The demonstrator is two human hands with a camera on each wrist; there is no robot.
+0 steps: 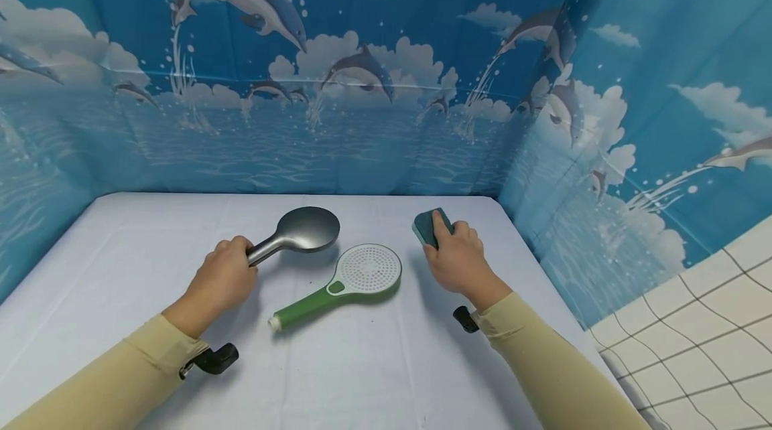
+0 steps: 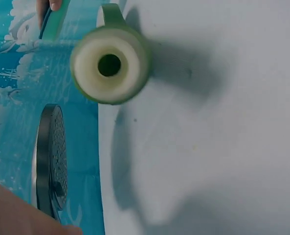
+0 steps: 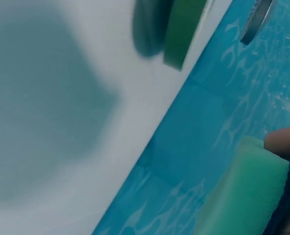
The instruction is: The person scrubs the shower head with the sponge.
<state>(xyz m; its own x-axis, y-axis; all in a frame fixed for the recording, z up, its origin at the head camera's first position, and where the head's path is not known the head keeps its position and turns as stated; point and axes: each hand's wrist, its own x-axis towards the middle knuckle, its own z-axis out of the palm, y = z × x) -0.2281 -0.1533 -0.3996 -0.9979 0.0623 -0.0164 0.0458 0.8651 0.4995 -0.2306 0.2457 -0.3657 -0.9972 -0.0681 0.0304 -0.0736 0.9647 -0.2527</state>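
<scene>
My left hand (image 1: pixel 222 276) grips the handle of a grey shower head (image 1: pixel 309 229), holding it above the table with its smooth back upward. In the left wrist view, the nozzle face of this grey shower head (image 2: pixel 59 152) shows from the side. Pinched between the thumb and fingers of my right hand (image 1: pixel 458 259) is a sponge (image 1: pixel 425 226), dark on one side and light green (image 3: pixel 250 188) on the other. Between the two hands lies a green shower head (image 1: pixel 368 269), its white nozzle plate up. Its open handle end (image 2: pixel 110 63) is close to the left wrist camera.
A white cloth covers the table (image 1: pixel 338 383). Blue curtains (image 1: pixel 374 142) printed with dolphins hang behind it and along both sides. White tiles with dark lines (image 1: pixel 699 329) show at the lower right. Black wrist mounts (image 1: pixel 218 357) sit under both sleeves.
</scene>
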